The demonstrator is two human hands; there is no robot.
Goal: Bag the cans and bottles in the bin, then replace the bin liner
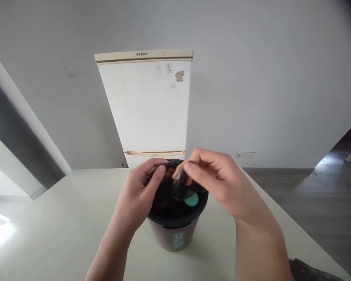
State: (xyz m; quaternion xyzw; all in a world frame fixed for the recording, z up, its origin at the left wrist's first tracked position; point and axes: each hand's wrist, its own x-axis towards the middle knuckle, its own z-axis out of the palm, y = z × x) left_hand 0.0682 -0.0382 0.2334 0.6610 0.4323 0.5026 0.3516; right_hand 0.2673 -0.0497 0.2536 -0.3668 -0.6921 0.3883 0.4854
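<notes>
A brown trash bin (160, 234) with a dark rim and a pale label stands upright on the table, between my two forearms. Thin black plastic, which looks like a garbage bag (181, 189), bunches up over its mouth. My left hand (140, 183) is at the far left of the rim, thumb and fingers closed on the plastic. Over the right side, my right hand (219, 177) pinches another fold and holds it above the opening. A teal round patch (191, 200) shows inside the bin. Some of my fingertips are hidden behind the plastic.
The pale table (76, 218) extends to both sides of the bin. Behind its far edge stands a white refrigerator (146, 105) against a grey wall (251, 78). A wood-look floor (292, 191) lies to the right, below table height.
</notes>
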